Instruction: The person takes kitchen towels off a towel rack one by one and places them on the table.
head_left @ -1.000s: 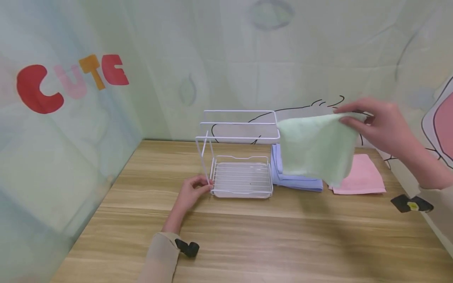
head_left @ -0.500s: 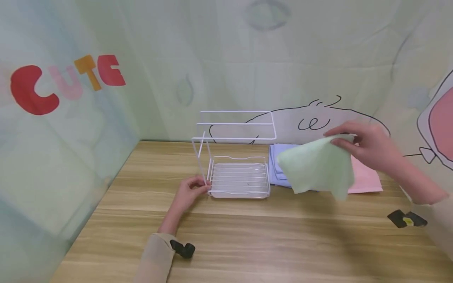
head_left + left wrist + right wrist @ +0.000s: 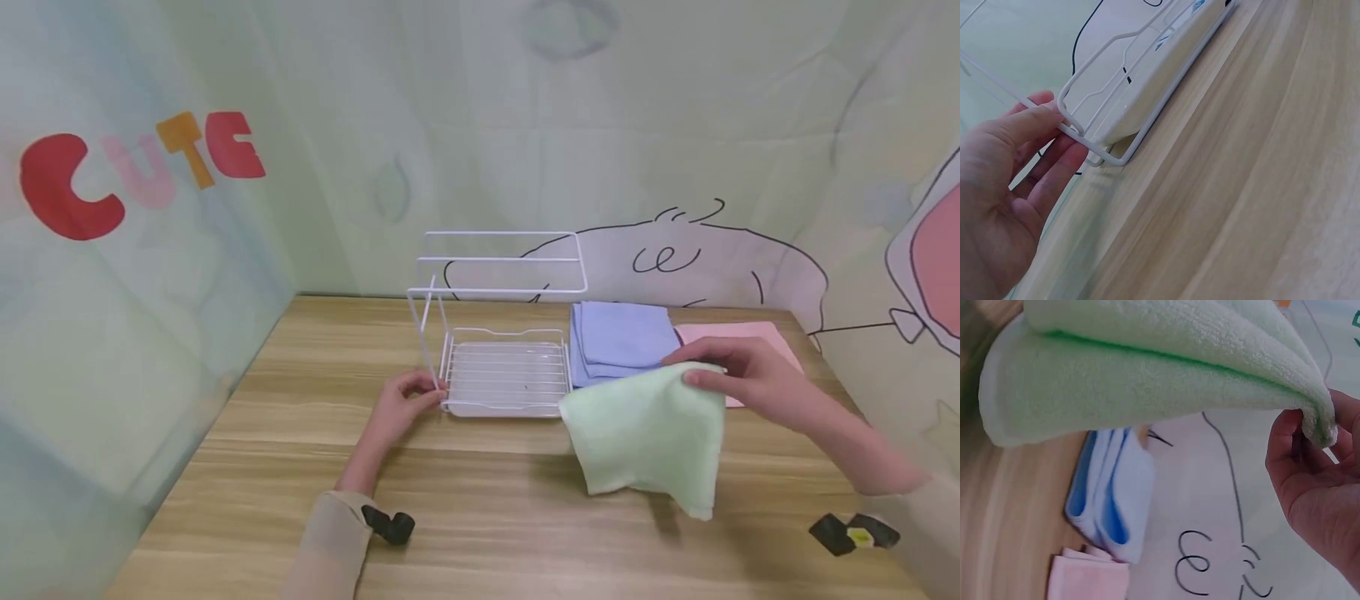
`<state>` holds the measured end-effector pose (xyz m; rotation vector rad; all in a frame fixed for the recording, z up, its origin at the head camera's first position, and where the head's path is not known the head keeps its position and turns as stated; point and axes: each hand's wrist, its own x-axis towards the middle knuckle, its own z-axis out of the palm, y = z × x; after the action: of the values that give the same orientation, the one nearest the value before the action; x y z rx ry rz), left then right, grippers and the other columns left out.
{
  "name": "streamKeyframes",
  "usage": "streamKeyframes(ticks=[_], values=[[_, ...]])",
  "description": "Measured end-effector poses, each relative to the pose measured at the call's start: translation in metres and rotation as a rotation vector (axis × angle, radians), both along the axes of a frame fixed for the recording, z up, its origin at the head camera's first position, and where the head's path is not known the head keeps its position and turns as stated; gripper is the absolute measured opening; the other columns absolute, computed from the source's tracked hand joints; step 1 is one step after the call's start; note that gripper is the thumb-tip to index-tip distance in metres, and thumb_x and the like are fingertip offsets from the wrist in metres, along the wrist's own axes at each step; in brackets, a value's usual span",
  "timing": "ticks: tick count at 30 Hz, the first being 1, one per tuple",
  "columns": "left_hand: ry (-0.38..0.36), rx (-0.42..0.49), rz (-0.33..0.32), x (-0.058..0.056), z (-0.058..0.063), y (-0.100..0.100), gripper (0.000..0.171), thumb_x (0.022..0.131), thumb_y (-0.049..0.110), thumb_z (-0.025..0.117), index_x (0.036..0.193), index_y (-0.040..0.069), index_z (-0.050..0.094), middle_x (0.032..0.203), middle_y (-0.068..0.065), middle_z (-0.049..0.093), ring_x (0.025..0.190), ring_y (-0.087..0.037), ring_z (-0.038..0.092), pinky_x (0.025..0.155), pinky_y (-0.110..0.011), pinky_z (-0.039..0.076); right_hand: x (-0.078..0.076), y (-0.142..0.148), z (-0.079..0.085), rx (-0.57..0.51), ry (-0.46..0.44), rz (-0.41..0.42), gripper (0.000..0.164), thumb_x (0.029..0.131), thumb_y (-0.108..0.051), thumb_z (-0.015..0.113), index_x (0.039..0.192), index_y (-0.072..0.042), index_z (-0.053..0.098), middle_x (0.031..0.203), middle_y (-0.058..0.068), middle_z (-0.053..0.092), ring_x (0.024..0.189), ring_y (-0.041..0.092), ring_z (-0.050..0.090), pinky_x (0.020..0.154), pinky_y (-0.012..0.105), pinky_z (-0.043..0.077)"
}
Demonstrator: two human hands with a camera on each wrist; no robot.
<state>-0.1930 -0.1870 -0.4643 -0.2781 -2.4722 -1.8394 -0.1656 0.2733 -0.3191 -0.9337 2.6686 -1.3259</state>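
A white wire rack (image 3: 498, 291) with a white tray (image 3: 510, 379) in its base stands on the wooden table. My left hand (image 3: 402, 404) pinches the rack's lower left front corner; in the left wrist view the thumb and fingers (image 3: 1060, 172) close on the white wire. Pinched by one corner in my right hand (image 3: 757, 379), a light green towel (image 3: 652, 433) hangs above the table, right of the rack and in front of a folded blue towel (image 3: 626, 333). The right wrist view shows the green towel (image 3: 1147, 381) drooping in a fold from the fingertips.
Right of the blue towel lies a folded pink towel (image 3: 776, 337), partly hidden by my right hand. A printed curtain (image 3: 345, 167) closes off the back and left of the wooden table (image 3: 465, 517).
My right hand has lowered the green towel and brought it toward me, uncovering most of the blue towel. My left hand keeps its hold on the rack.
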Motion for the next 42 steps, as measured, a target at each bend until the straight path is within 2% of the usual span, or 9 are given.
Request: streamKeyframes(ticks=[4, 9, 13, 25, 29, 32, 34, 39, 42], values=[[-0.009, 0.005, 0.008, 0.000, 0.002, 0.000, 0.016, 0.086, 0.002, 0.072, 0.099, -0.005, 0.068, 0.099, -0.028, 0.069, 0.080, -0.003, 0.061, 0.077, -0.017, 0.057, -0.007, 0.009, -0.032, 0.014, -0.121, -0.005, 0.023, 0.095, -0.007, 0.064, 0.117, -0.003, 0.068, 0.110, -0.016, 0.071, 0.099, -0.005, 0.063, 0.078, 0.016, 0.055], [0.003, -0.011, 0.013, -0.001, 0.000, 0.000, 0.016, 0.085, 0.001, 0.073, 0.099, -0.004, 0.069, 0.099, -0.026, 0.070, 0.080, -0.003, 0.061, 0.076, -0.017, 0.056, -0.021, 0.018, -0.069, 0.083, -0.149, -0.072, 0.022, 0.096, -0.018, 0.064, 0.117, -0.012, 0.070, 0.113, -0.003, 0.073, 0.103, -0.009, 0.060, 0.084, 0.015, 0.054], [-0.011, -0.020, 0.015, -0.001, -0.001, 0.001, 0.016, 0.085, 0.001, 0.073, 0.099, -0.004, 0.069, 0.100, -0.024, 0.071, 0.080, -0.004, 0.061, 0.076, -0.016, 0.055, -0.031, 0.022, -0.085, 0.142, -0.175, -0.123, 0.025, 0.096, -0.028, 0.064, 0.117, -0.015, 0.070, 0.117, 0.004, 0.073, 0.103, -0.009, 0.059, 0.086, 0.015, 0.053], [0.003, -0.032, 0.012, -0.002, -0.001, 0.000, 0.015, 0.085, 0.004, 0.074, 0.098, -0.002, 0.070, 0.099, -0.024, 0.071, 0.082, -0.004, 0.061, 0.078, -0.017, 0.053, -0.027, 0.037, -0.095, 0.156, -0.259, -0.152, 0.051, 0.091, -0.033, 0.071, 0.136, -0.014, 0.057, 0.140, 0.014, 0.059, 0.111, -0.011, 0.053, 0.091, 0.010, 0.046], [0.018, -0.036, 0.010, -0.003, -0.002, -0.001, 0.015, 0.085, 0.004, 0.074, 0.098, -0.002, 0.070, 0.099, -0.024, 0.072, 0.082, -0.003, 0.061, 0.080, -0.018, 0.052, -0.023, 0.043, -0.099, 0.142, -0.309, -0.158, 0.055, 0.092, -0.033, 0.070, 0.140, -0.015, 0.053, 0.147, 0.015, 0.051, 0.123, 0.016, 0.058, 0.091, 0.010, 0.048], [0.018, -0.034, 0.010, -0.002, -0.001, -0.001, 0.015, 0.085, 0.004, 0.074, 0.098, -0.003, 0.070, 0.099, -0.024, 0.071, 0.082, -0.003, 0.061, 0.079, -0.017, 0.052, -0.020, 0.046, -0.104, 0.132, -0.319, -0.157, 0.056, 0.092, -0.034, 0.069, 0.142, -0.015, 0.051, 0.152, 0.016, 0.045, 0.131, 0.033, 0.052, 0.092, 0.008, 0.046], [0.011, -0.031, 0.011, -0.002, -0.001, -0.001, 0.015, 0.085, 0.003, 0.074, 0.098, -0.003, 0.070, 0.099, -0.025, 0.071, 0.082, -0.003, 0.061, 0.078, -0.017, 0.053, -0.018, 0.047, -0.107, 0.120, -0.314, -0.165, 0.055, 0.092, -0.032, 0.070, 0.140, -0.014, 0.051, 0.152, 0.016, 0.045, 0.129, 0.028, 0.054, 0.092, 0.009, 0.046], [-0.001, -0.031, 0.015, -0.001, -0.001, -0.001, 0.015, 0.085, 0.003, 0.074, 0.098, -0.004, 0.070, 0.100, -0.025, 0.071, 0.081, -0.003, 0.061, 0.078, -0.016, 0.053, -0.016, 0.049, -0.113, 0.080, -0.263, -0.169, 0.051, 0.091, -0.024, 0.071, 0.136, -0.007, 0.053, 0.141, 0.018, 0.053, 0.104, -0.004, 0.058, 0.085, 0.015, 0.053], [0.009, -0.032, 0.012, -0.003, -0.001, 0.000, 0.016, 0.085, 0.003, 0.074, 0.099, -0.003, 0.070, 0.099, -0.024, 0.071, 0.082, -0.003, 0.062, 0.078, -0.017, 0.054, -0.017, 0.052, -0.114, 0.061, -0.236, -0.165, 0.050, 0.091, -0.019, 0.071, 0.135, -0.003, 0.054, 0.136, 0.021, 0.056, 0.099, -0.006, 0.059, 0.082, 0.018, 0.055]])
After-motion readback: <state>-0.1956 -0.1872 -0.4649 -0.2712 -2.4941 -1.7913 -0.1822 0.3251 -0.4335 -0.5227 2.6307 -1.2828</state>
